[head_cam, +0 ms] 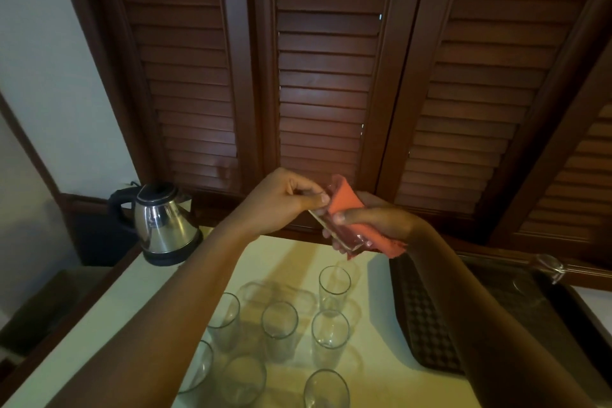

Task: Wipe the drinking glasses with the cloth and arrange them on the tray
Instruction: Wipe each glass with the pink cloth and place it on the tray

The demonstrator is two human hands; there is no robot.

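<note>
Above the tabletop [381,371], between your two hands, you held a glass [341,232] tilted on its side, clear of everything below. Your left hand [284,202] pinched its rim end with curled fingers [314,197], thumb and fingertips pressed on the glass. Your right hand [367,219] gripped an orange cloth [344,204] wrapped round the glass, thumb on top and fingers curled beneath. Below, seven more glasses [334,288] stood upright on the pale tabletop, close together, none touching your hands. To their right lay a dark tray [427,318] with a patterned bottom; one glass [546,267] lay near its far right corner. A steel kettle [162,225] stood at the tabletop's far left corner, and brown louvred shutters [324,76] rose behind it all.
</note>
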